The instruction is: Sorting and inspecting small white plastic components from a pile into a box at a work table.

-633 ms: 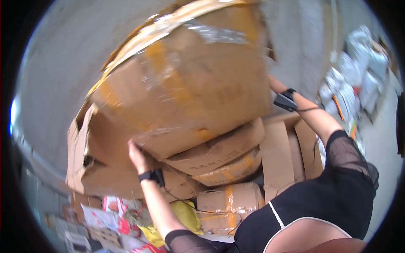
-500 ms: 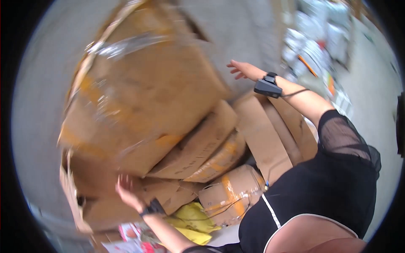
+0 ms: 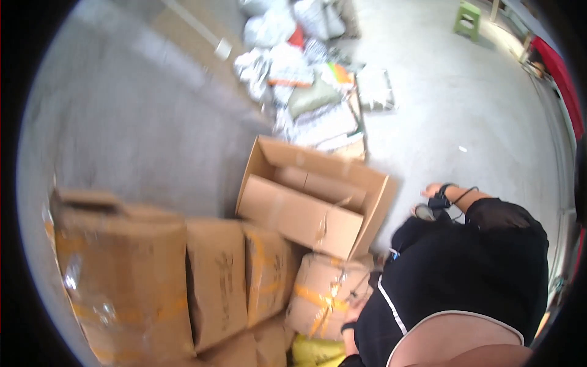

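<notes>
My left hand (image 3: 353, 314) is low in the view, at the right side of a cardboard box (image 3: 315, 293) crossed with yellow tape. Part of this hand is hidden by my body, and its fingers are too blurred to read; whether it touches the box is unclear. Over the floor to my right, my right hand (image 3: 432, 190) hangs open with nothing in it. A dark device is strapped to that wrist. Between the hands and the grey wall-side floor stands an open-topped cardboard box (image 3: 299, 211), its inside showing bare cardboard.
Several taped cartons (image 3: 125, 287) stand in a row on the left. A yellow bag (image 3: 318, 352) lies at the bottom edge. Beyond the open box is a pile of white and grey plastic parcels (image 3: 306, 79). A green stool (image 3: 467, 21) stands far off at the right.
My view has swung to the right. Both hands have come away from around the large taped carton; the left is now by the smaller taped box, the right lowered at my side.
</notes>
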`<action>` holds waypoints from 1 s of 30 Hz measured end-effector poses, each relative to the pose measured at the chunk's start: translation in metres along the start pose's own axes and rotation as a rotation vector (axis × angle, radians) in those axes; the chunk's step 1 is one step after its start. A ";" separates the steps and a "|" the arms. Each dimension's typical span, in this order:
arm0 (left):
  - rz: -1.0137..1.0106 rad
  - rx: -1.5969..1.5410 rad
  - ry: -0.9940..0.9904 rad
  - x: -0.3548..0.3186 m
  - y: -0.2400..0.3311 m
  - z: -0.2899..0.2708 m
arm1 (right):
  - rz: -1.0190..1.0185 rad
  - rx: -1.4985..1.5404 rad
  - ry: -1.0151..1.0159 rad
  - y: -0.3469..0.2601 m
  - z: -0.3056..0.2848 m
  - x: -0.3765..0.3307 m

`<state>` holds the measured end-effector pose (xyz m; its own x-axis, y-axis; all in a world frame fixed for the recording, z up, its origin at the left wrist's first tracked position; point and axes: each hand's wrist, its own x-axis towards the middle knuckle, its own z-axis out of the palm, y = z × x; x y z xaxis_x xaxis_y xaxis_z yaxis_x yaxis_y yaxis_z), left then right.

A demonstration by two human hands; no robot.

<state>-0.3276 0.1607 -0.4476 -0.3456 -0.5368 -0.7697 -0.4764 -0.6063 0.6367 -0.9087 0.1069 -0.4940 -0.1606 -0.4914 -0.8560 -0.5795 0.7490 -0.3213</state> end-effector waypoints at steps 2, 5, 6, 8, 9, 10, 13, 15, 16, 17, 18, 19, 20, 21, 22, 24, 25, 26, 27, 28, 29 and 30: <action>0.115 0.095 -0.128 0.086 0.053 0.027 | -0.168 0.055 -0.107 0.102 -0.013 0.005; 0.206 0.220 -0.178 0.188 0.129 0.055 | -0.187 0.143 -0.001 0.069 -0.049 -0.058; 0.252 0.279 -0.242 0.229 0.171 0.090 | -0.224 0.220 0.067 0.097 -0.066 -0.062; 0.313 0.371 -0.334 0.296 0.243 0.167 | -0.267 0.354 0.161 0.145 -0.102 -0.064; 0.336 0.402 -0.365 0.324 0.276 0.210 | -0.271 0.413 0.193 0.171 -0.126 -0.070; 0.356 0.439 -0.391 0.349 0.310 0.247 | -0.289 0.280 0.271 0.198 -0.149 -0.073; 0.351 0.554 -0.416 0.406 0.390 0.289 | -0.096 0.344 0.324 0.241 -0.217 -0.092; 0.337 0.566 -0.407 0.438 0.415 0.325 | -0.124 0.401 0.371 0.254 -0.242 -0.075; 0.337 0.563 -0.405 0.451 0.438 0.356 | -0.155 0.435 0.415 0.266 -0.270 -0.073; 0.333 0.567 -0.385 0.467 0.458 0.366 | -0.163 0.441 0.421 0.265 -0.305 -0.074; 0.328 0.568 -0.361 0.482 0.478 0.374 | -0.168 0.555 0.465 0.263 -0.341 -0.076; 0.326 0.579 -0.345 0.497 0.502 0.384 | -0.169 0.680 0.515 0.263 -0.370 -0.073; 0.323 0.589 -0.329 0.513 0.526 0.393 | -0.225 0.619 0.689 0.273 -0.399 -0.043; 0.320 0.598 -0.313 0.529 0.551 0.401 | -0.229 0.632 0.698 0.278 -0.426 -0.028; 0.311 0.594 -0.290 0.546 0.572 0.407 | -0.213 0.803 0.706 0.271 -0.469 -0.032; 0.299 0.599 -0.262 0.585 0.623 0.421 | -0.193 0.986 0.725 0.284 -0.536 -0.014; 0.297 0.604 -0.250 0.603 0.650 0.427 | -0.218 1.042 0.676 0.309 -0.556 0.005; 0.300 0.603 -0.232 0.622 0.681 0.432 | -0.250 1.090 0.628 0.331 -0.573 0.026; 0.303 0.593 -0.220 0.641 0.711 0.446 | -0.284 1.041 0.715 0.361 -0.582 0.045; 0.299 0.575 -0.215 0.655 0.733 0.468 | -0.192 1.163 0.729 0.397 -0.584 0.063; 0.290 0.557 -0.202 0.668 0.754 0.485 | -0.188 0.751 0.895 0.431 -0.585 0.073; 0.283 0.539 -0.187 0.680 0.775 0.503 | 0.110 0.560 0.910 0.459 -0.581 0.082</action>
<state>-1.3385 -0.3799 -0.5007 -0.6300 -0.4920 -0.6009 -0.6688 -0.0496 0.7418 -1.6520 0.1517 -0.4764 -0.8586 -0.3816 -0.3422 -0.1138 0.7928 -0.5987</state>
